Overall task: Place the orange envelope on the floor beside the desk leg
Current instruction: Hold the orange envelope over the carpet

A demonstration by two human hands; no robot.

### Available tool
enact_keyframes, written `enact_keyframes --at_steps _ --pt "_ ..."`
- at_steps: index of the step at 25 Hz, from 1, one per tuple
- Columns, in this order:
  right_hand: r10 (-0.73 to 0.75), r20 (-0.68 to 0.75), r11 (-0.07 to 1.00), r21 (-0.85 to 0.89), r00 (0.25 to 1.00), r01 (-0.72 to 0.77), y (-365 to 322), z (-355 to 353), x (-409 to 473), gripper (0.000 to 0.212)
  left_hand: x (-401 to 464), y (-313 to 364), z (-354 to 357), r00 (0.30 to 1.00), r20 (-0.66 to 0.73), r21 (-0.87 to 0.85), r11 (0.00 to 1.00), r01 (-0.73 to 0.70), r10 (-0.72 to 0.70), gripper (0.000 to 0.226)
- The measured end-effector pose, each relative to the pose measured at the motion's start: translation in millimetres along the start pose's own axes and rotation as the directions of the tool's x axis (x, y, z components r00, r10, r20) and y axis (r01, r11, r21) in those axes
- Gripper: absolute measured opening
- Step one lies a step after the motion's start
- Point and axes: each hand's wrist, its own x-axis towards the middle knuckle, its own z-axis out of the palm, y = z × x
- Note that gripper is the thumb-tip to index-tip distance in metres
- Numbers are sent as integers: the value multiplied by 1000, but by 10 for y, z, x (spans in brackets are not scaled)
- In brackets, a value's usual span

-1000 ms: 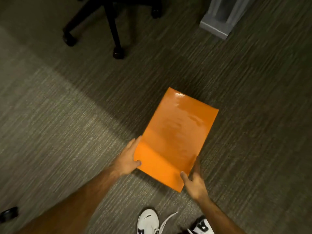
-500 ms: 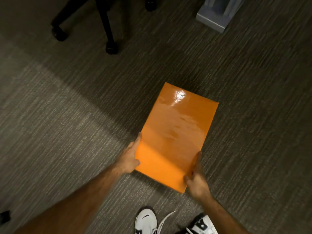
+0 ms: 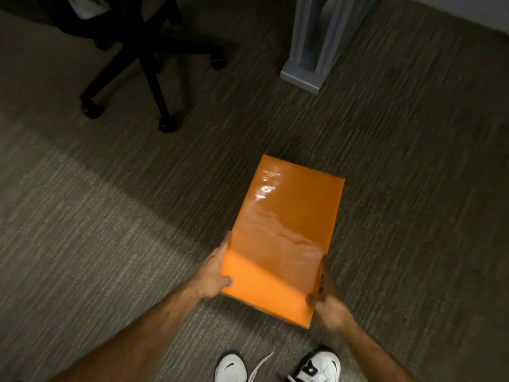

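A glossy orange envelope is held flat above the grey carpet in the middle of the head view, its long side pointing away from me. My left hand grips its near left edge, thumb on top. My right hand grips the near right corner. The grey desk leg with a flat foot stands on the carpet at the upper right, well beyond the envelope's far end.
A black office chair base with castors stands at the upper left. A pale wall runs along the top right corner. My white and black shoes are at the bottom edge. Carpet lies all around.
The view has tilted up, so more of the desk leg and chair base show. The envelope has turned a little straighter in my hands, and both hands keep their grip.
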Motion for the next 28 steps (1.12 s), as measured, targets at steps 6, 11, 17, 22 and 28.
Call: enact_keyframes --at_steps 6,11,17,22,28 --pt "46 -109 997 67 993 -39 570 -84 163 109 271 -67 677 999 -33 -29 999 38 -39 130" --pt "44 -149 988 156 988 -21 1112 174 419 108 459 -515 1052 993 -100 -79 996 48 -56 118" --pt "158 -240 948 307 958 -80 1258 429 592 98 548 -585 1152 997 -70 4 999 32 -31 117" --pt "203 -251 902 424 947 -81 1234 475 634 87 496 -489 1148 998 -49 -12 999 38 -39 116" --pt "246 -237 872 478 940 -107 1080 108 326 73 263 -195 963 1000 -1 -26 1000 -13 13 108"
